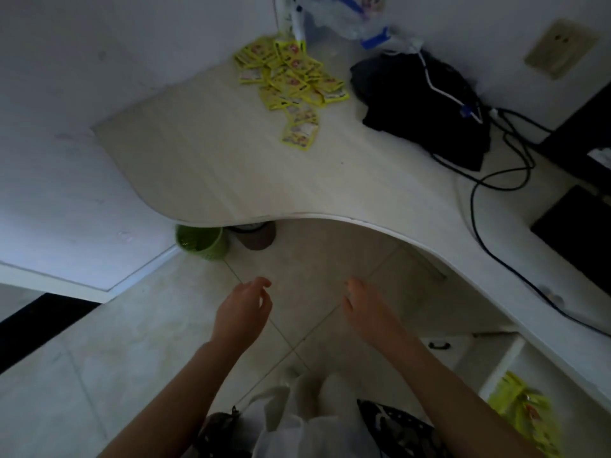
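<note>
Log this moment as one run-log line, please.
left hand: empty, loosely curled | right hand: empty, relaxed | both short of desk | yellow packets: piled on desk, untouched

Partly hidden under desk (231, 166) edge: green bin (201, 242), brown object (256, 239). Cut off at top edge: clear plastic bag (344, 14). Too small to read: print on yellow packets (291, 81). Blurred: right hand (367, 309) fingertips; yellow bag (525, 414), lower right.

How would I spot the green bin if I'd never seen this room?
Find the curved white desk. Under its left edge, by the wall, the bin stands on the floor. It is bright green; the round thing beside it is brown.
</note>
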A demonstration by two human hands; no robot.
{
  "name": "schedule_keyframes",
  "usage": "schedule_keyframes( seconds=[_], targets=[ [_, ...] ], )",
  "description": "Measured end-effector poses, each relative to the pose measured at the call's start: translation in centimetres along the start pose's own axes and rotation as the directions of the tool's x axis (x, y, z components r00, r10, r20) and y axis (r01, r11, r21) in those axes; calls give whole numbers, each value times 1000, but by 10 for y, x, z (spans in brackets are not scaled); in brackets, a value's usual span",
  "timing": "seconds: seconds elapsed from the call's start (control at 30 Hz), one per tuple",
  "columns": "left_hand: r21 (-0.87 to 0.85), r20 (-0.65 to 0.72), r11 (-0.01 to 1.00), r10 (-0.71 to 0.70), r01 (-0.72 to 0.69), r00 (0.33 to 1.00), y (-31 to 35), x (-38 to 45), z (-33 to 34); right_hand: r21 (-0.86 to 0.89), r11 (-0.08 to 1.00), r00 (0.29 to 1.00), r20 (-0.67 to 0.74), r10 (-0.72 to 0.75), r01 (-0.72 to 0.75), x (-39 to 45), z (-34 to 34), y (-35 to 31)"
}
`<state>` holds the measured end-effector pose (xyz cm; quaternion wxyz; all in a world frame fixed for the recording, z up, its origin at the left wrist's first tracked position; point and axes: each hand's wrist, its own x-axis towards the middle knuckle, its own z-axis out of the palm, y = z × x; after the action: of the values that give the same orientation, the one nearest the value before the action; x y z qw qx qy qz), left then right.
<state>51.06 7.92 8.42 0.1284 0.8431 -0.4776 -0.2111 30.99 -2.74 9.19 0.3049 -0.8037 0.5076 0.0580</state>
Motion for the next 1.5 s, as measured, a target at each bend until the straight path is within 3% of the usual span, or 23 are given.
schedule_keyframes(
  seconds=[0.33, 0.67, 0.9, 1.3, 1.4, 1.5],
  targets=[
    [-71, -92, 997, -17, 11, 996, -14, 129, -56, -18, 987, 984, -77, -163, 162, 132, -54, -67],
    [-70, -110, 995, -74, 66, 991, -6, 258, -88, -120, 967, 973, -25, -231, 227, 262, -118, -98],
    [-24, -79, 999, -23, 21, 997, -9, 346, -118, -174, 960, 973, -23, -228, 221, 343, -148, -120],
    [76, 47, 991, 103, -106, 994, -38, 503, -171, -59, 996, 995, -77, -70, 65, 468, -178, -164],
    [44, 49, 996, 72, -75, 996, -41, 539, -174, -58, 997, 996, -78, -47, 42, 497, -180, -168],
    [-62, 55, 995, -70, 73, 996, -42, 576, -170, -79, 996, 996, -87, -37, 30, 524, -182, -169]
  ],
)
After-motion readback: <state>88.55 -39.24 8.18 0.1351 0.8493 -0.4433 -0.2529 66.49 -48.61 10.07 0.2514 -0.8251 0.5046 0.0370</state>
